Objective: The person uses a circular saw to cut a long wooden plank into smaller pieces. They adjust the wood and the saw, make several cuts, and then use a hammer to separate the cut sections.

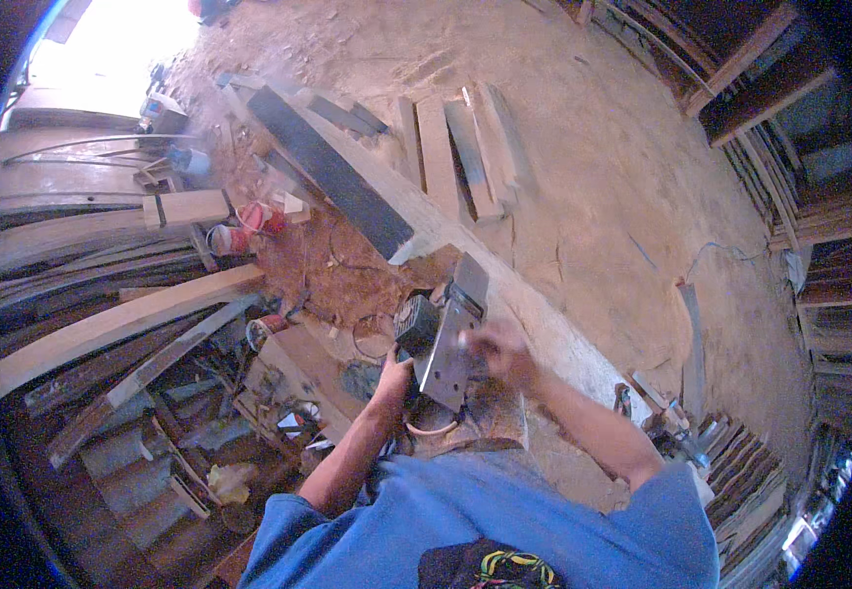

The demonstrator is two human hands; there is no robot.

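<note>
In front of my body a power tool that looks like an electric hand planer (453, 344) is tilted on its side, its flat metal sole turned to the right. My left hand (395, 381) is closed around the tool's left side, just below the dark vented motor housing (416, 320). My right hand (502, 353) is at the sole's right edge, blurred by motion; whether it touches the metal I cannot tell. Beyond the tool lies a long timber beam (332, 175) with a dark top face. A pale, dusty plank (544, 329) runs alongside it toward the lower right.
Several cut boards (438, 152) lie on the dusty floor ahead. Stacked timber (82, 231) and red-and-white buckets (229, 239) crowd the left. A curved wooden piece (691, 339) lies at right, near hand tools (676, 427) and a stack of slats (745, 481). Wooden racks stand far right.
</note>
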